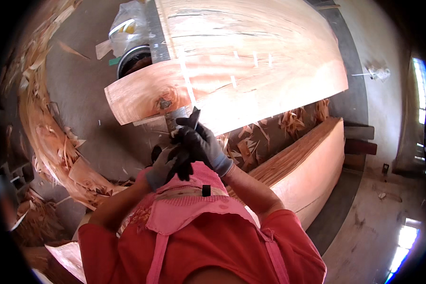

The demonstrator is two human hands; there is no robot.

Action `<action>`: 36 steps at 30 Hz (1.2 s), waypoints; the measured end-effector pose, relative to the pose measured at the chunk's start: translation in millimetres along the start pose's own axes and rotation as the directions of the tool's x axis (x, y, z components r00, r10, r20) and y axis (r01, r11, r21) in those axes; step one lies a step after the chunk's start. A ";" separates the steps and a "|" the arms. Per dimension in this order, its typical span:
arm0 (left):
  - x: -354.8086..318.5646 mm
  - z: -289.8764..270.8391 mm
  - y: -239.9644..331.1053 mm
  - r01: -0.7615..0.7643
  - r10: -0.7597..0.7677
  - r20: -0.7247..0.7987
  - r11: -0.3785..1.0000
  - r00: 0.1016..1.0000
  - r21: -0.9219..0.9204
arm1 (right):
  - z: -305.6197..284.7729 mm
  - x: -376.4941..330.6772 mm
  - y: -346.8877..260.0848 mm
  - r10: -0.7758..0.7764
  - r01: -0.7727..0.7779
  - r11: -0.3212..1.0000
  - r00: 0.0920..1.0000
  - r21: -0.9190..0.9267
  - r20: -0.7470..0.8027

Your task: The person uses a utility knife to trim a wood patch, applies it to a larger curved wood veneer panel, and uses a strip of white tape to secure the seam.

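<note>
Both my hands wear grey gloves with black palms and fingers, and they meet in front of my pink apron. My right hand (204, 144) is closed around a dark pointed blade (196, 117), its tip directed away from me; any handle is hidden. Close against it, my left hand (168, 163) has its fingers curled in, and what they hold cannot be made out. Just beyond the hands lies a broad stack of thin wood veneer sheets (270, 38). Its near strip carries a dark knot (164, 102) and short pieces of white tape (186, 78).
At right stands a second thick veneer stack (307, 170). Long wood shavings (75, 170) curl along the left side, with more scraps beneath the far stack. A round dark container (135, 59) and a clear plastic bag (128, 28) sit at the far left.
</note>
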State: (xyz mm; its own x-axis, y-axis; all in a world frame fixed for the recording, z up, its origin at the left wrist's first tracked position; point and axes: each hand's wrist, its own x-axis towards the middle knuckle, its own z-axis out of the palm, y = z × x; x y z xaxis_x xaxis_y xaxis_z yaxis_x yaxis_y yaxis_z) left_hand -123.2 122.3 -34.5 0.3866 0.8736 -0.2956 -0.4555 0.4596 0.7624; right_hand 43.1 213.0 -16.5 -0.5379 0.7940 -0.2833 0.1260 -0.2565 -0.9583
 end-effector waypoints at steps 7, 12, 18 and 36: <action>28.3 -36.6 47.1 0.033 0.621 -0.239 0.324 0.747 0.946 | -42.3 62.3 -43.4 -0.127 0.019 0.860 0.976 -0.510 -0.176; 116.9 -68.1 62.9 0.320 0.761 -0.207 -0.001 0.615 0.947 | -53.0 115.3 -19.5 -0.452 0.305 0.274 0.878 -0.912 0.158; 152.0 -85.4 40.6 0.399 0.720 -0.301 0.036 0.626 0.916 | -35.6 157.5 -18.9 -0.361 0.138 0.021 0.925 -0.990 0.121; 154.8 -85.4 36.9 0.413 0.698 -0.336 0.063 0.632 0.908 | -23.2 177.2 -27.3 -0.184 0.178 0.020 0.968 -0.984 0.171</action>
State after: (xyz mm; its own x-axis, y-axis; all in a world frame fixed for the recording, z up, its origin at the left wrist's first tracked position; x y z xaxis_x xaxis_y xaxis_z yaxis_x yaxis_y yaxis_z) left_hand -148.7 288.2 -101.3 -0.3432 0.9269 0.1518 0.8595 0.2447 0.4488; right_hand -36.3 373.4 -41.5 -0.6866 0.7213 -0.0916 0.7269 0.6784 -0.1064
